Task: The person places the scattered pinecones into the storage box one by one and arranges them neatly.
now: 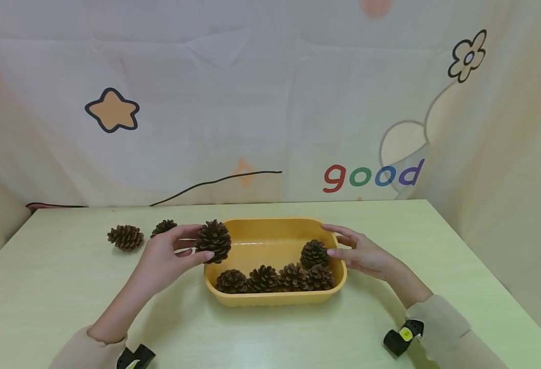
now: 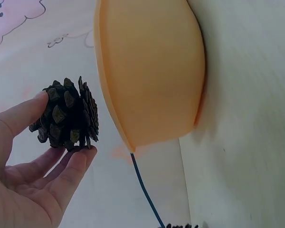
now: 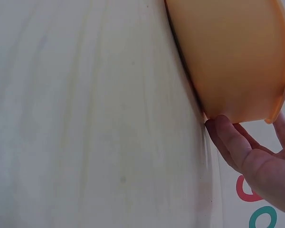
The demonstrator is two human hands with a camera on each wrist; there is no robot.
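My left hand [image 1: 171, 253] pinches a brown pine cone [image 1: 214, 242] between thumb and fingers, raised at the left end of a yellow plastic basin [image 1: 275, 298]. In the left wrist view the same pine cone [image 2: 66, 114] hangs beside the basin's outer wall [image 2: 152, 71], apart from it. My right hand [image 1: 367, 256] holds the basin's right end, thumb over the rim and other fingers outside. The right wrist view shows fingertips [image 3: 223, 123] against the lower outer wall. Several pine cones [image 1: 263, 279] lie along the basin's near side, with another pine cone [image 1: 314, 253] at its right end.
On the pale green table [image 1: 67, 287], left of the basin, lies a loose pine cone [image 1: 125, 238]. A second loose pine cone [image 1: 164, 226] is partly hidden behind my left hand. A printed cloth [image 1: 252, 113] hangs at the table's back edge.
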